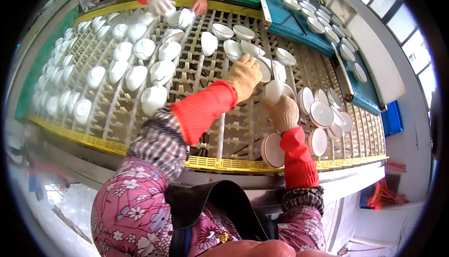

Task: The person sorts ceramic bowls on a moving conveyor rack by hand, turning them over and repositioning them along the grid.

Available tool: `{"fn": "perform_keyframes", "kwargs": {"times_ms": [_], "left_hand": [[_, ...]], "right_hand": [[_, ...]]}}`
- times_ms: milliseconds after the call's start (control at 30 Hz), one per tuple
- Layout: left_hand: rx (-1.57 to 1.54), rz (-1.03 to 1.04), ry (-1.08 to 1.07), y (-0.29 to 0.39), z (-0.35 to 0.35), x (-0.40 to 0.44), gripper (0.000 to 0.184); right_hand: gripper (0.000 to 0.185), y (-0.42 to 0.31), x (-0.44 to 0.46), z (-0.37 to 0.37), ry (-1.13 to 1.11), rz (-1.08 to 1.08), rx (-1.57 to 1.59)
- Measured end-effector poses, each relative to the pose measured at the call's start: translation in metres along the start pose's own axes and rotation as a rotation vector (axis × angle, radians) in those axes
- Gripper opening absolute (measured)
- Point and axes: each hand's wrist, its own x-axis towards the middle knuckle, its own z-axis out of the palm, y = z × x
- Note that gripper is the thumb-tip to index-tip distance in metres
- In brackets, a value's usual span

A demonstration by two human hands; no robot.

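My left hand [243, 77], in a tan knit glove with a red cuff, has its fingers curled at the edge of a white bowl [265, 69]. Just beyond those fingers, two more white bowls, one at the left [232, 50] and one at the right [252, 48], rest on the pegged rack conveyor [201, 70]. Closer to me, my right hand [283, 112], gloved alike, is closed around a white bowl [273, 91] held on its side. Part of that bowl's rim is hidden by the glove. Beside this hand stand several bowls with brown rims, such as one bowl [322, 114].
Upside-down and tilted white bowls [135, 77] fill the rack's left side. A blue belt [299, 28] carries rows of bowls at the upper right. Across the rack, another person's gloved hand [160, 5] and bare hand [200, 5] handle bowls. Yellow edging [224, 164] runs along my side.
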Motion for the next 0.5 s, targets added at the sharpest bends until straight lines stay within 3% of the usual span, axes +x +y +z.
{"fn": "perform_keyframes", "kwargs": {"times_ms": [67,167,267,300,333,433,500], "left_hand": [[-0.018,-0.06,-0.146,0.005,0.006,0.018,0.024],[-0.092,-0.062,-0.304,0.0,0.011,0.024,0.03],[-0.545,-0.195,-0.176,-0.011,0.035,-0.006,0.04],[-0.8,-0.305,-0.2,-0.024,0.019,-0.018,0.054],[-0.8,-0.192,-0.078,-0.034,0.028,-0.038,0.06],[-1.273,-0.43,-0.167,-0.069,-0.024,-0.111,0.046],[-1.357,-0.522,-0.181,-0.093,-0.046,-0.167,0.044]], "right_hand": [[0.057,0.005,0.0,-0.002,-0.047,0.01,0.136],[0.055,-0.01,-0.008,-0.02,-0.084,-0.021,0.189],[0.054,-0.013,-0.015,-0.034,-0.153,-0.042,0.191],[0.053,-0.007,-0.017,-0.032,-0.188,-0.054,0.178],[0.052,-0.011,-0.022,-0.04,-0.228,-0.077,0.274],[0.051,-0.003,-0.024,-0.037,-0.318,-0.155,-0.008],[0.05,0.001,-0.023,-0.034,-0.319,-0.216,-0.025]]}}
